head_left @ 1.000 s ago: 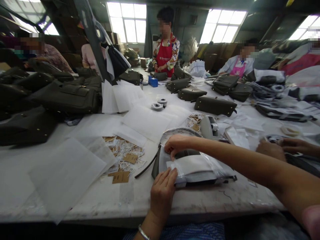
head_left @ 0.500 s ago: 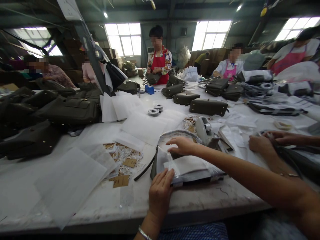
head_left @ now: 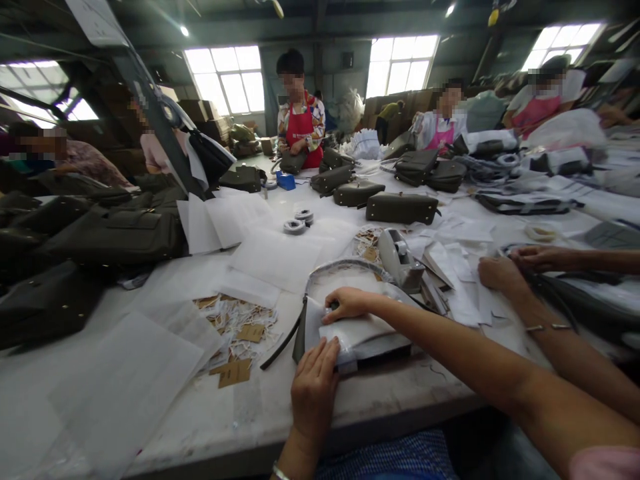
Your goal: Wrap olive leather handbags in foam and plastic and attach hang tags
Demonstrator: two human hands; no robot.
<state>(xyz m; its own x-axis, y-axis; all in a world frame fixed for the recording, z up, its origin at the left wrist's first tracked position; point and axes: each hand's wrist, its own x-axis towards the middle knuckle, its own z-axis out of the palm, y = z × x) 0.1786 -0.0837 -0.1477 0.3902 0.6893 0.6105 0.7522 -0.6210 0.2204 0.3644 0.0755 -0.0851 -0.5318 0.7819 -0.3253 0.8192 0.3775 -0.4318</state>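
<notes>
A dark green handbag (head_left: 299, 343) wrapped in white sheeting and clear film lies on the table before me. Its wrapped handle (head_left: 345, 265) arches away from me, and a dark strap (head_left: 283, 348) sticks out at the left. My left hand (head_left: 316, 377) rests with outstretched fingers on the bag's near left corner, upon the white wrapping (head_left: 363, 337). Over the upper left of the bag, my right hand (head_left: 349, 303) has its fingers curled toward the thumb. Something dark shows between them; what they grip is unclear. A grey tape dispenser (head_left: 397, 257) stands behind the bag.
Brown tags with white strings (head_left: 250, 332) and white sheets (head_left: 140, 360) lie left. Dark green bags (head_left: 115, 233) are piled beyond them. Tape rolls (head_left: 295, 227) and more bags (head_left: 403, 208) sit farther back. At right, a co-worker's hands (head_left: 500, 273) work on another bag; other people stand across the table.
My right hand has lowered onto the wrapped bag, its fingers going from spread to curled. My left hand stays at the near corner. The view has shifted slightly right.
</notes>
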